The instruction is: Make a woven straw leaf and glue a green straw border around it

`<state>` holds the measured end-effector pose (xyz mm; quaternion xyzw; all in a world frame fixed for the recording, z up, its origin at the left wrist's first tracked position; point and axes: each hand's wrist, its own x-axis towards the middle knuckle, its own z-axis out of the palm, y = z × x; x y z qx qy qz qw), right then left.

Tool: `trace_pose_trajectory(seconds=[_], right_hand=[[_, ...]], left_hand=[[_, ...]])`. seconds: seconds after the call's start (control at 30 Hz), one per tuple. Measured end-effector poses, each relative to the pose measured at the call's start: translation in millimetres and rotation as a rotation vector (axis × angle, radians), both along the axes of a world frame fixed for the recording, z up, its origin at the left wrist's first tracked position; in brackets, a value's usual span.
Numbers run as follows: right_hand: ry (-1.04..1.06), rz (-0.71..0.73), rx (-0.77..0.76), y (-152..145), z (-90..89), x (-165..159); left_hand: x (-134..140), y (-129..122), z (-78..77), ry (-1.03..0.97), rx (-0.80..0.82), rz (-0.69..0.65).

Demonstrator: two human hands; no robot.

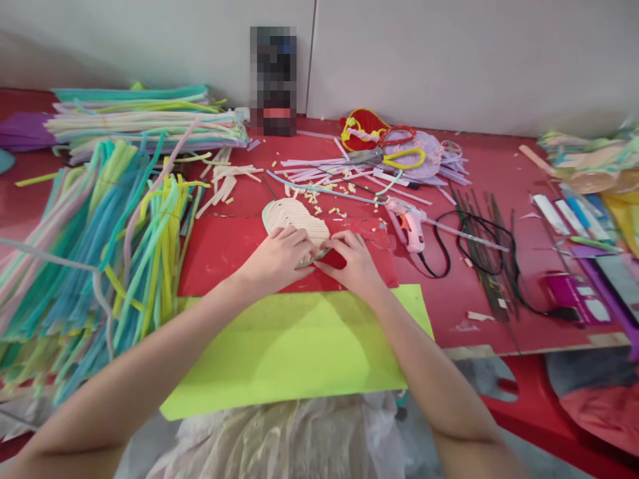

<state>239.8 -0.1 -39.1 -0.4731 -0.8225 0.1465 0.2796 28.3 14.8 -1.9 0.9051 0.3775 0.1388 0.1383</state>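
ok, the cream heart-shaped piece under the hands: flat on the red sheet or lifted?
Flat. The heart-shaped piece lies on the red sheet, with the left hand and right hand pressing its near edge down.

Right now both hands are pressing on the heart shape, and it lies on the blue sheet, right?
Not quite. In the head view both the left hand and right hand press on the heart shape, but it lies on the red sheet, not a blue one.

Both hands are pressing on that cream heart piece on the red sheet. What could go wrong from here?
1. The glue gun lies close beside the right hand; its tip could possibly burn a finger.
2. Its black cord loops loosely nearby and might snag.
3. Cut scraps scattered behind the heart piece could stick to it under the left hand.
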Motion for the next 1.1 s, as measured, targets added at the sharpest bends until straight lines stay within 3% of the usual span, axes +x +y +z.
trace_pose_trajectory(seconds=[0.27,0.63,0.7,0.8,0.9,1.1], right_hand=[[0.023,0.001,-0.031,0,-1.0,3],[0.085,0.016,-0.036,2,-3.2,6],[0.091,0.014,-0.033,2,-3.1,6],[0.103,0.014,-0.029,2,-2.6,6],[0.116,0.017,-0.027,2,-2.3,6],[0.109,0.013,-0.002,1,-3.0,6]], left_hand=[[6,-6,-20.8,-0.063,-0.091,0.105],[8,-9,-19.7,-0.123,-0.104,0.133],[4,-8,-17.7,-0.239,-0.148,0.217],[-12,0,-17.1,-0.396,-0.056,0.579],[-31,15,-24.7,-0.284,0.064,0.867],[-37,36,-44.7,-0.248,-0.048,0.853]])
